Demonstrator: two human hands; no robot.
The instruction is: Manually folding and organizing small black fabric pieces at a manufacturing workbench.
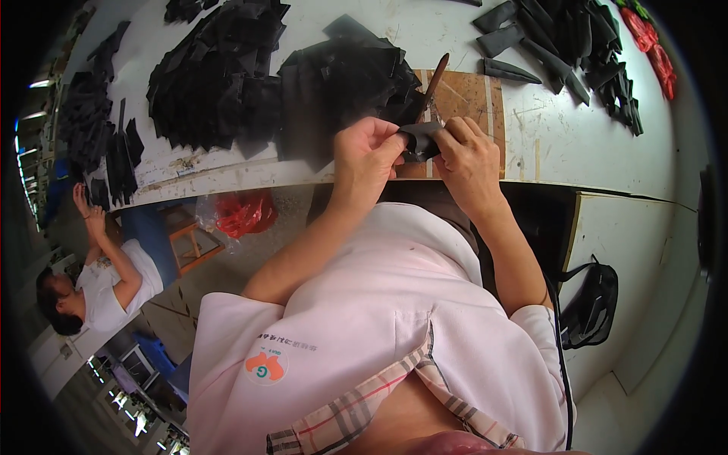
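Observation:
A small black piece of sheet material (422, 142), curled or folded, is held up over the table's near edge. My left hand (367, 154) pinches its left end between thumb and fingers. At the other end, the bent fingers of my right hand (469, 158) are closed on it. Just beyond my hands lies a brown board (472, 100) with pale strips. A thin brown stick-like tool (436, 80) slants up over the board, its lower end hidden behind the black piece. To the left of the board is a heap of flat black pieces (345, 80).
Another large black heap (216, 80) lies farther left on the white table (614, 155). Folded black pieces (561, 38) and a red plastic bag (644, 45) are at the far right. Below the table are a red bag (244, 212) and a black bag (593, 303). A co-worker (114, 280) sits left.

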